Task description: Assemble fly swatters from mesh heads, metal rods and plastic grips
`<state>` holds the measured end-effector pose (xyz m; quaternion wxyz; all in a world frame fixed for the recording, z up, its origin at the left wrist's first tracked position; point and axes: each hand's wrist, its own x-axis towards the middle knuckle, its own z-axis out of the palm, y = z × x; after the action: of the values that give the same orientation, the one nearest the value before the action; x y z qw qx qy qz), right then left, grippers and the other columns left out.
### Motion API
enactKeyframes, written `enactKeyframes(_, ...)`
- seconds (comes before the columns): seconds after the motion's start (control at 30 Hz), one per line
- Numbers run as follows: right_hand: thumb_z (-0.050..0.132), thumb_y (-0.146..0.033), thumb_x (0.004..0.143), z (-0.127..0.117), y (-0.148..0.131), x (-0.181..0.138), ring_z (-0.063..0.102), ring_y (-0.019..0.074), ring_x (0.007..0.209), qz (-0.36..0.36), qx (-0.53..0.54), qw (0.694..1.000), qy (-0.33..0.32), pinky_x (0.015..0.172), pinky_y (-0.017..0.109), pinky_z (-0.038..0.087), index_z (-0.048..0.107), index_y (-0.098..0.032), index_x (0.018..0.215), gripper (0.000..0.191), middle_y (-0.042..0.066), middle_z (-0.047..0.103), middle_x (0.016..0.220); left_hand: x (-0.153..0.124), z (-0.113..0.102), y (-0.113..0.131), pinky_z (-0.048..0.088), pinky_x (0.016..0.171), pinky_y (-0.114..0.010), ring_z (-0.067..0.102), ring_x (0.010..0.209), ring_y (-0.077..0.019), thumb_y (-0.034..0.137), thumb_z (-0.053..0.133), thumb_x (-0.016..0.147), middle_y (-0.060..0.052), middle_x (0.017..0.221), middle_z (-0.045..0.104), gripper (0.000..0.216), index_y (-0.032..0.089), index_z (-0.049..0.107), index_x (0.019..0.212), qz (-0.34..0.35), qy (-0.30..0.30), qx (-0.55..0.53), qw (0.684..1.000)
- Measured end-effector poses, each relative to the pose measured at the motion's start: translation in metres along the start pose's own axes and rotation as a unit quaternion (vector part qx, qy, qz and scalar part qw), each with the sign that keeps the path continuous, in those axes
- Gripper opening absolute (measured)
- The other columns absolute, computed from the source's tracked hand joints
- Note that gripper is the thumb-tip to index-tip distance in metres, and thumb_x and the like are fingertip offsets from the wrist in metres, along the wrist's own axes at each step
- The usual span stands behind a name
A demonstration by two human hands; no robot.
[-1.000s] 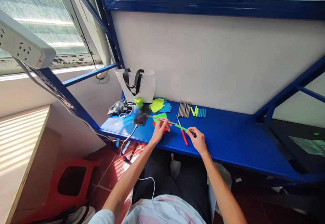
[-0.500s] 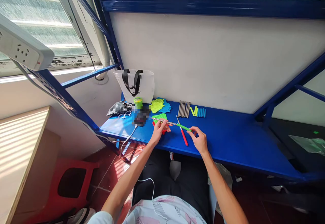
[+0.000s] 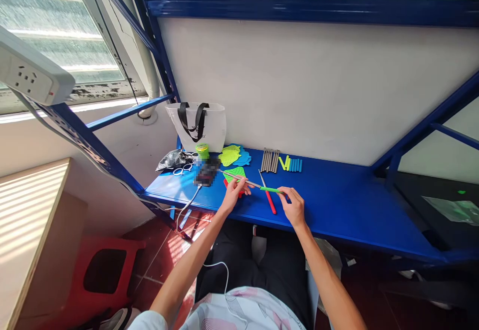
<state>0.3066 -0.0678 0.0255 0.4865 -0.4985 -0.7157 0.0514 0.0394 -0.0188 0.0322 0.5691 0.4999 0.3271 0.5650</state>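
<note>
My left hand (image 3: 234, 193) is closed around a thin metal rod (image 3: 253, 184), which slants across above the desk. At the rod's right end sits a green handle (image 3: 270, 189), pinched by the fingers of my right hand (image 3: 293, 204). Beneath the rod lies a second rod with a red handle (image 3: 270, 202), flat on the desk between my hands. A green perforated piece (image 3: 234, 172) shaped like a fly swatter head is just beyond my left hand, partly over a red one (image 3: 226, 182) that my hand mostly hides.
Several metal rods (image 3: 270, 161) lie by the wall, beside yellow handles (image 3: 287, 163) and blue handles (image 3: 295, 165). Yellow (image 3: 229, 155) and blue (image 3: 244, 159) swatter heads, a green tub (image 3: 202, 151), scissors (image 3: 182, 169), a blurred phone-like item (image 3: 207, 172) and a white bag (image 3: 213, 128) share the blue desk (image 3: 344, 205).
The green handle's right end has risen slightly, so it lies more level. Both hands keep their hold, and the camera view has shifted a little.
</note>
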Motion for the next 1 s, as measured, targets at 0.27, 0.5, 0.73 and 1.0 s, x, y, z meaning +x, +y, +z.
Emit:
enactKeyframes(0.27,0.055,-0.045,0.115,0.0013,-0.0011,0.0022,0.08,0.0318,0.105,-0.003,-0.006,1.0,-0.006,0.094,0.049,0.066,0.082,-0.032,0.115,0.03,0.01,0.084,0.111,-0.0003,-0.0009,0.001,0.059,0.068,-0.035,0.075,0.067,-0.0209,0.072,0.078,0.096,-0.011,0.091,0.085,0.054,0.02,0.067,0.105,0.005,0.0,-0.007,1.0)
enactKeyframes(0.5,0.056,-0.041,0.115,0.0023,-0.0029,0.0026,0.082,0.0299,0.105,-0.032,-0.011,0.998,-0.045,0.094,0.045,0.066,0.083,-0.031,0.116,0.028,0.008,0.086,0.112,-0.0005,0.0,0.0006,0.058,0.068,-0.035,0.075,0.068,-0.0214,0.074,0.077,0.095,-0.01,0.09,0.084,0.056,0.021,0.065,0.106,0.0,-0.008,0.01,1.0)
enactKeyframes(0.73,0.058,-0.051,0.113,0.0046,0.0009,0.002,0.083,0.0311,0.102,0.001,0.001,1.0,-0.029,0.088,0.046,0.067,0.082,-0.03,0.116,0.032,0.008,0.086,0.113,0.0015,-0.0029,-0.0007,0.058,0.064,-0.033,0.074,0.064,-0.0197,0.072,0.078,0.095,-0.01,0.089,0.084,0.053,0.021,0.065,0.104,0.01,0.018,-0.018,1.0)
enactKeyframes(1.0,0.054,-0.057,0.114,0.0063,0.0023,0.0014,0.083,0.0315,0.099,0.014,0.003,0.999,-0.041,0.082,0.045,0.067,0.081,-0.03,0.117,0.038,0.009,0.086,0.113,0.001,-0.0027,0.0012,0.057,0.062,-0.032,0.073,0.063,-0.0194,0.071,0.078,0.096,-0.009,0.086,0.084,0.052,0.021,0.066,0.103,0.02,0.025,-0.017,0.999)
